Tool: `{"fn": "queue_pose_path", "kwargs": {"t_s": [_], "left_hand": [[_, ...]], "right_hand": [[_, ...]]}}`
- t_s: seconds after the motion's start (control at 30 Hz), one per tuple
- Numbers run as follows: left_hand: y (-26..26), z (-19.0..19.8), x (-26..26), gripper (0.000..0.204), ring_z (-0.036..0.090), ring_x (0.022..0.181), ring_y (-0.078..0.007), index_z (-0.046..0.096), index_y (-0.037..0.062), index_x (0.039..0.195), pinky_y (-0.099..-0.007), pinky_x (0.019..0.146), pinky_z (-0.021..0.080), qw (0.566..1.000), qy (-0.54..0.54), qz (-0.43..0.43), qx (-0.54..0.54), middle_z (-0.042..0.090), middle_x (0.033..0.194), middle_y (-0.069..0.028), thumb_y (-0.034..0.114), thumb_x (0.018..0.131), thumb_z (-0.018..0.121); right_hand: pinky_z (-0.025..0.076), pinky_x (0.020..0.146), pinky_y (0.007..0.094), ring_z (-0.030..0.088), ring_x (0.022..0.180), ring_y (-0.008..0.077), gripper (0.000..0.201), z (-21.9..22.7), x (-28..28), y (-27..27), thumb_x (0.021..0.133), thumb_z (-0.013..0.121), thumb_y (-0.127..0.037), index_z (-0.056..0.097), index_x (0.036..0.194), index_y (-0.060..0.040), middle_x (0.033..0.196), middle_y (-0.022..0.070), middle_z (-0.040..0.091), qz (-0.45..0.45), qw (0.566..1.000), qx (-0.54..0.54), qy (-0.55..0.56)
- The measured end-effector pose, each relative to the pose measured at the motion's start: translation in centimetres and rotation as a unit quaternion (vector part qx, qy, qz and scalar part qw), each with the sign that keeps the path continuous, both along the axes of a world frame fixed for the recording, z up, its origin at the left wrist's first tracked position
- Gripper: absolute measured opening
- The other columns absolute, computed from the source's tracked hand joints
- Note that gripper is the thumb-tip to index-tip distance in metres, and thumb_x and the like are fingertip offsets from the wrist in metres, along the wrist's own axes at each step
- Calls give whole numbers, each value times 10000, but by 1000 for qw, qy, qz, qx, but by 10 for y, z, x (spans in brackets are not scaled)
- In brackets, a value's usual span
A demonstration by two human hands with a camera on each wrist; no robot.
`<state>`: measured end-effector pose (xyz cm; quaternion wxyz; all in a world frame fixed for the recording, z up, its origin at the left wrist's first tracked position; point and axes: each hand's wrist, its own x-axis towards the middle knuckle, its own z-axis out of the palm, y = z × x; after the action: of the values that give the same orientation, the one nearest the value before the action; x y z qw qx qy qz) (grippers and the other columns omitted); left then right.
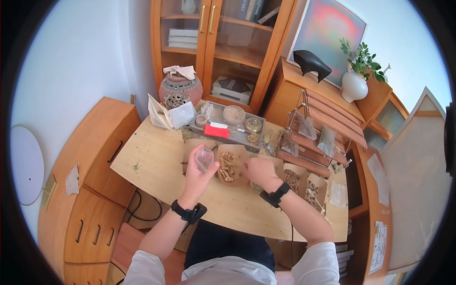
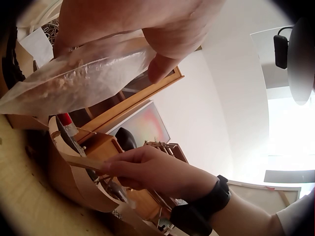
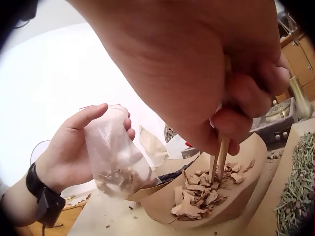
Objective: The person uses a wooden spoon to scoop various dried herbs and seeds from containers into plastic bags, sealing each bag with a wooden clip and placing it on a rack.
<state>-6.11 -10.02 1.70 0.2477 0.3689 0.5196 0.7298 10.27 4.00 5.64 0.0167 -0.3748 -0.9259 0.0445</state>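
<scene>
My left hand (image 1: 195, 173) holds a clear plastic bag (image 3: 117, 152) by its upper part, with some pale brown pieces in its lower end. My right hand (image 1: 262, 172) grips a pair of wooden tweezers or sticks (image 3: 220, 160), its fingers curled round them. Their tips touch the dried, pale brown slices (image 3: 194, 196) in an open paper tray (image 3: 236, 214). In the left wrist view the bag (image 2: 74, 78) hangs under the left hand (image 2: 133, 24), and the right hand (image 2: 147, 169) is beyond it, over the paper tray.
More paper trays with dried herbs (image 3: 298, 187) stand to the right, one with dark strips (image 3: 172, 176) to the left. Behind are a grey tray (image 1: 228, 110) of small jars, a patterned pot (image 1: 180, 90) and a wooden rack (image 1: 308, 152) with bags. Crumbs lie on the table (image 1: 156, 166).
</scene>
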Motion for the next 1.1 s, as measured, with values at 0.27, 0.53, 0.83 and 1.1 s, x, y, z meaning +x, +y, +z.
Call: {"fn": "queue_pose_path", "kwargs": {"t_s": [0.27, 0.53, 0.83, 1.1], "left_hand": [[2, -5, -2, 671, 520, 1150, -167, 385, 58, 1421, -327, 1000, 424, 1000, 19, -15, -4, 548, 1195, -80, 111, 856, 746], [4, 13, 8, 693, 481, 1227, -199, 372, 40, 1420, -355, 1057, 381, 995, 86, -27, -36, 506, 1301, -115, 90, 844, 754], [4, 13, 12, 728, 465, 1276, -237, 365, 19, 1422, -372, 1092, 348, 992, 115, -39, -20, 490, 1361, -151, 144, 833, 774], [2, 10, 10, 709, 474, 1263, -219, 364, 35, 1427, -361, 1084, 355, 993, 94, -57, -41, 510, 1329, -126, 125, 847, 763]], "right_hand": [[536, 746, 389, 694, 832, 324, 289, -12, 33, 32, 901, 616, -298, 729, 1050, -77, 897, 174, 710, 5, 964, -166, 208], [492, 717, 281, 577, 771, 82, 302, 68, 40, -4, 948, 636, -230, 684, 1087, 34, 845, 68, 713, 43, 895, -307, 320], [514, 782, 300, 657, 789, 181, 300, 91, 38, -38, 919, 663, -240, 701, 1094, 0, 891, 156, 716, 47, 925, -262, 271], [517, 756, 318, 666, 778, 195, 307, 90, 47, -28, 912, 680, -249, 701, 1090, 1, 880, 158, 716, 49, 920, -275, 273]]}}
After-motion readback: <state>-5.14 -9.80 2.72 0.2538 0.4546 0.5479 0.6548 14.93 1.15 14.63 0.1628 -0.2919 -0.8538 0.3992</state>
